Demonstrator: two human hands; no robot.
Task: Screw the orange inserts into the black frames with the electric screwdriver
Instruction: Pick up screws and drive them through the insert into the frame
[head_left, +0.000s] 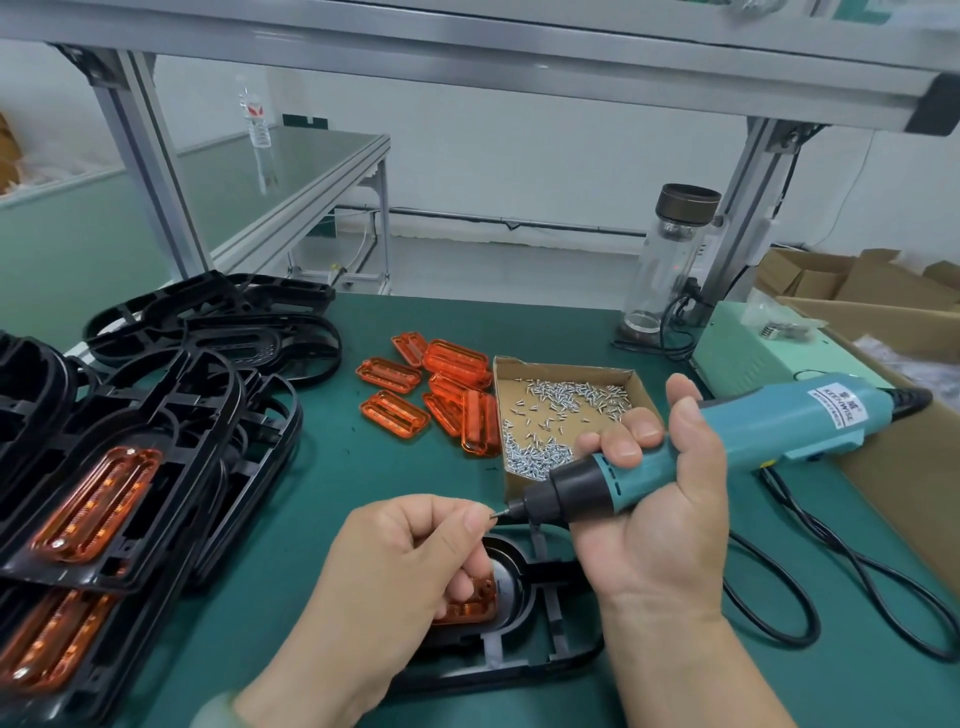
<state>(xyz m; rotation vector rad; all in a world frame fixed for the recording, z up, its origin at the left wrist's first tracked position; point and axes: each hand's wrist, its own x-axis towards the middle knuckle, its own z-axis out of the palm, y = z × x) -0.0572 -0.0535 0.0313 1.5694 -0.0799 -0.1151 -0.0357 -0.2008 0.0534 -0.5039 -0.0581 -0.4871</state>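
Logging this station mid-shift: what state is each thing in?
Left hand, pinches a screw at the screwdriver's tip.
Right hand, grips the screwdriver.
Frame under the hands, flat, insert seated in it.
Loose inserts, lying on the mat, unfitted.
Box, open, holding screws.
Stacked frames, top one fitted.
Bottle, lid on.

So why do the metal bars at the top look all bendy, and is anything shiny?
Head view: the wide-angle lens bows the aluminium frame near the edges. Same view: light glints on the loose orange inserts and the screws; the electric screwdriver in the right hand looks sharp.
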